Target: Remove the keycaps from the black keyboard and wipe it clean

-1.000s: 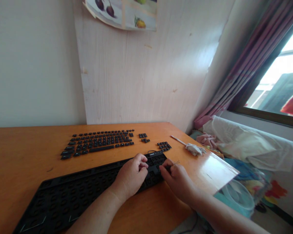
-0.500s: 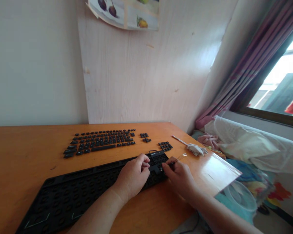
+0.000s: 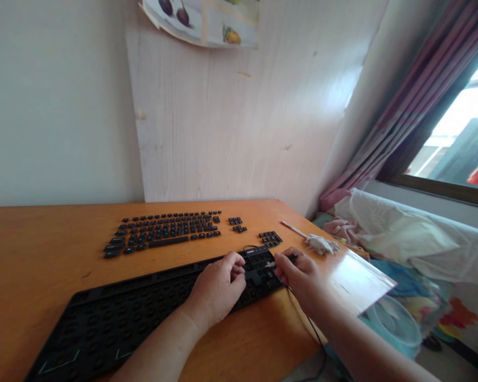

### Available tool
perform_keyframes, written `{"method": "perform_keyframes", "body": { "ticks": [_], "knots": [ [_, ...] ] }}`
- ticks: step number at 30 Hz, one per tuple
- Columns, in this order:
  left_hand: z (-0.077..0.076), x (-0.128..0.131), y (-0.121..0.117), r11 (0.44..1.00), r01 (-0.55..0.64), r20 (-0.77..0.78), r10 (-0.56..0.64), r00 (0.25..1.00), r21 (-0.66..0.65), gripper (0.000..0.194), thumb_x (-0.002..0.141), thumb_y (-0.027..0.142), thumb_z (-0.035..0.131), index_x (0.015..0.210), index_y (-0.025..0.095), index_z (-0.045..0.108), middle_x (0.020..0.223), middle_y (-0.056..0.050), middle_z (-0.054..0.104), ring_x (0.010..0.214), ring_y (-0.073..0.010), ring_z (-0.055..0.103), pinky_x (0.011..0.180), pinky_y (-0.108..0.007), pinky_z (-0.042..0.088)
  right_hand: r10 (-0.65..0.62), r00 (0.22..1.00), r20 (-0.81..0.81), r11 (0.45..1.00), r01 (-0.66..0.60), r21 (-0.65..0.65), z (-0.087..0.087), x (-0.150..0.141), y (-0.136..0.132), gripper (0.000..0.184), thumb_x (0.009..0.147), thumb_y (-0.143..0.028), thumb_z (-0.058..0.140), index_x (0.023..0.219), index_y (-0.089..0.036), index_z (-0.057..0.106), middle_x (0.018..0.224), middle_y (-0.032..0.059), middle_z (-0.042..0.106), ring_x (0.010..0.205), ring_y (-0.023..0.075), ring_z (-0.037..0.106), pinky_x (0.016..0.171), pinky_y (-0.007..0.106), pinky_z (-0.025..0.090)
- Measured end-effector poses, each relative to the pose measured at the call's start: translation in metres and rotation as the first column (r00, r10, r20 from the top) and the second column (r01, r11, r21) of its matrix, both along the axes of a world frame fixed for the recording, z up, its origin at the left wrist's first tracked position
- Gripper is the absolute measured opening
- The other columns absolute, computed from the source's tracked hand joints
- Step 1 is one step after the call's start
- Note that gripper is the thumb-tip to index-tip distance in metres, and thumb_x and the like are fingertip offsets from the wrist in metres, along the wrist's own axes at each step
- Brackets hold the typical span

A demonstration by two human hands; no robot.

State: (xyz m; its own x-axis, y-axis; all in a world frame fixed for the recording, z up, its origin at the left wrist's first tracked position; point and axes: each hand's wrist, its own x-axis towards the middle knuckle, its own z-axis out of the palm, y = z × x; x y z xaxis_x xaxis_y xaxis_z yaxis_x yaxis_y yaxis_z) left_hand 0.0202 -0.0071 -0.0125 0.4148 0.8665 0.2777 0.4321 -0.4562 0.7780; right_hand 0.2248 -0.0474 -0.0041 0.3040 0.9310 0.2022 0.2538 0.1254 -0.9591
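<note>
A black keyboard (image 3: 143,305) with most keycaps off lies slanted across the table's front. My left hand (image 3: 223,278) rests over its right-middle part, fingers curled in; whatever they might hold is hidden. Over the number pad at the right end, my right hand (image 3: 297,270) pinches a thin tool that looks like a wire keycap puller (image 3: 293,257). Its dark handle shows above the fingers, and a pale tip points left towards the pad. Behind the keyboard, loose black keycaps (image 3: 175,228) lie in keyboard order, with smaller groups of keycaps (image 3: 269,238) to the right.
A white-handled duster or brush (image 3: 321,244) lies right of the keycaps. A clear sheet (image 3: 358,281) covers the table's right edge. A black cable (image 3: 316,334) runs down past my right forearm. Beyond that edge are a plastic tub (image 3: 396,323) and piled cloth (image 3: 406,233).
My right hand has shifted slightly right and turned. The tool's light ends pointed up and right before; now a pale tip points left over the number pad. My left hand stays put.
</note>
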Motion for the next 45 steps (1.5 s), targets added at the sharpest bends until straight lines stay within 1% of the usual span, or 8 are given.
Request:
{"method": "perform_keyframes", "body": {
  "ticks": [8,16,21,25,28,30,41,45],
  "knots": [
    [0.006,0.003,-0.008,0.999,0.033,0.104,-0.034,0.994,0.013,0.031,0.079,0.025,0.065,0.110,0.023,0.061,0.097,-0.004,0.072,0.086,-0.0177,0.066,0.080,-0.028,0.050,0.110,0.994,-0.007,0.989,-0.109,0.096,-0.001,-0.032,-0.008,0.032,0.084,-0.050,0.063,0.077,-0.019,0.056,0.063,-0.0004,0.060,0.055,0.0116,0.052,0.051,0.023,0.040],
    [0.010,0.004,-0.007,0.998,0.060,0.167,-0.055,0.984,-0.027,0.010,0.081,0.020,0.059,0.090,0.021,0.062,0.080,-0.001,0.069,0.075,-0.0153,0.063,0.071,-0.024,0.047,0.187,0.982,-0.036,0.980,-0.184,0.072,0.002,-0.043,-0.011,0.032,0.084,-0.049,0.065,0.077,-0.019,0.058,0.065,0.0006,0.062,0.055,0.0112,0.054,0.050,0.022,0.041],
    [0.004,0.004,-0.005,0.997,0.069,0.170,-0.060,0.984,-0.047,0.014,0.077,0.016,0.056,0.090,0.020,0.060,0.078,0.000,0.066,0.071,-0.0144,0.060,0.066,-0.024,0.044,0.161,0.982,-0.096,0.983,-0.151,0.104,0.000,-0.045,-0.012,0.032,0.085,-0.050,0.064,0.092,-0.019,0.060,0.075,0.0039,0.066,0.062,0.0145,0.061,0.051,0.024,0.046],
    [0.005,0.003,-0.003,0.994,0.037,0.212,-0.013,0.977,-0.107,0.015,0.074,0.015,0.057,0.088,0.020,0.059,0.074,0.001,0.063,0.070,-0.0141,0.058,0.065,-0.023,0.045,0.088,0.971,0.221,0.963,-0.140,0.232,0.000,-0.039,-0.013,0.021,0.091,-0.039,0.057,0.100,-0.021,0.063,0.085,0.0053,0.067,0.072,0.0165,0.063,0.065,0.029,0.051],
    [0.008,0.004,-0.003,0.987,0.051,0.255,-0.011,0.967,-0.151,0.013,0.073,0.017,0.059,0.086,0.019,0.059,0.072,0.001,0.062,0.069,-0.0135,0.057,0.066,-0.023,0.046,0.065,0.836,0.545,0.926,-0.254,0.280,0.002,-0.032,-0.013,0.012,0.090,-0.026,0.058,0.099,-0.023,0.065,0.092,0.0060,0.066,0.081,0.0175,0.062,0.076,0.030,0.050],
    [0.010,0.004,-0.003,0.982,0.080,0.276,-0.029,0.961,-0.173,0.012,0.073,0.017,0.060,0.085,0.019,0.058,0.073,0.001,0.063,0.068,-0.0131,0.058,0.067,-0.023,0.046,0.084,0.761,0.643,0.907,-0.325,0.267,0.001,-0.030,-0.012,0.017,0.088,-0.021,0.058,0.104,-0.024,0.064,0.097,0.0069,0.065,0.085,0.0183,0.061,0.077,0.030,0.050],
    [0.011,0.004,-0.008,0.958,0.207,0.299,-0.142,0.944,-0.200,0.017,0.076,0.016,0.058,0.093,0.019,0.055,0.080,0.000,0.068,0.073,-0.0137,0.063,0.069,-0.024,0.048,0.079,0.649,0.757,0.907,-0.361,0.215,-0.004,-0.026,-0.010,0.018,0.087,-0.015,0.056,0.102,-0.022,0.064,0.091,0.0066,0.062,0.082,0.0185,0.059,0.073,0.029,0.048],
    [0.010,0.003,-0.008,0.984,0.115,0.200,-0.086,0.976,-0.139,0.025,0.080,0.018,0.056,0.105,0.019,0.054,0.091,-0.004,0.072,0.083,-0.0166,0.067,0.077,-0.028,0.050,0.061,0.654,0.754,0.913,-0.342,0.222,0.002,-0.012,-0.006,0.016,0.087,-0.018,0.057,0.102,-0.022,0.063,0.092,0.0063,0.063,0.083,0.0185,0.060,0.075,0.029,0.047]
  ]
}}
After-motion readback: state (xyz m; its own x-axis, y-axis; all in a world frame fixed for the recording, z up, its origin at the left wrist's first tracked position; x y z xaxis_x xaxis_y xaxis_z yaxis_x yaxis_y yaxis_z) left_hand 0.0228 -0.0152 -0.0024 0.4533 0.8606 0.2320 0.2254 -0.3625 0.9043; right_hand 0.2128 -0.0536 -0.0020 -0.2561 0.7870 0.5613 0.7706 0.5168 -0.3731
